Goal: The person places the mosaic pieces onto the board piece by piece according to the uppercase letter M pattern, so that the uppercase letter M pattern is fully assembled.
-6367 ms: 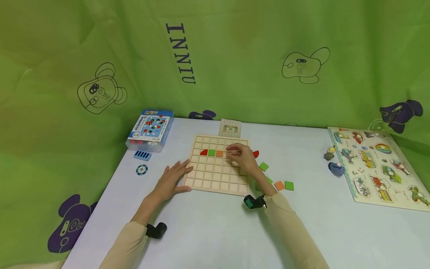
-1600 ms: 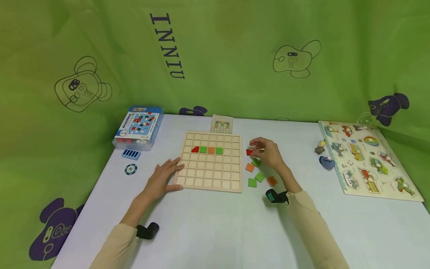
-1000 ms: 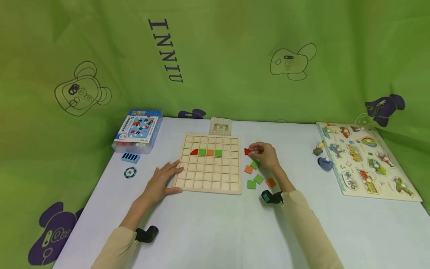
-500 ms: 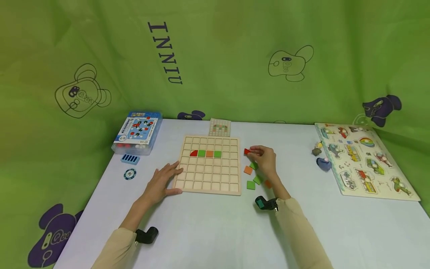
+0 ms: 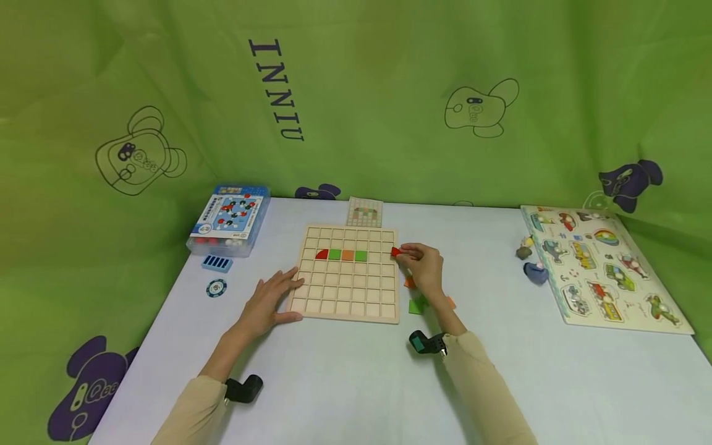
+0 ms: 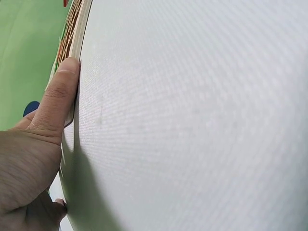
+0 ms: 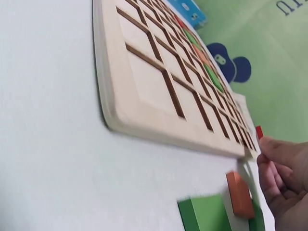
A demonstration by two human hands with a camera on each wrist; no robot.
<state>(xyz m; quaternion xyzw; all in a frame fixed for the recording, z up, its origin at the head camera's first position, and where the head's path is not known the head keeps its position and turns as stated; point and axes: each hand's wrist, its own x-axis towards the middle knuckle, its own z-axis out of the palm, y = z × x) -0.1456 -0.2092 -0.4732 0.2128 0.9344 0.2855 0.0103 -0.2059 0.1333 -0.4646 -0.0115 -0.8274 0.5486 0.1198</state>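
My right hand (image 5: 424, 267) pinches a red quarter-round tile (image 5: 395, 252) between thumb and fingertips, at the right rim of a wooden grid board (image 5: 345, 290). In the right wrist view only a small corner of that tile shows past the fingertips. One row of the board holds a red quarter-round tile (image 5: 321, 254), a green square tile (image 5: 334, 254), an orange square tile (image 5: 347, 254) and another green square tile (image 5: 361, 255). My left hand (image 5: 269, 301) rests with spread fingers on the board's left edge, its thumb at the near corner.
Loose green tiles (image 5: 415, 306) and orange tiles (image 5: 408, 282) lie right of the board, partly under my right hand. A pattern card (image 5: 364, 212) lies behind the board. At left are a boxed molecule set (image 5: 229, 219) and a round chip (image 5: 216, 288); at right, a picture puzzle (image 5: 609, 272).
A green tile has gone into the row, right of the orange one. My right hand then took the red quarter-round tile from the table and carried it left to the board's rim. The left hand stays.
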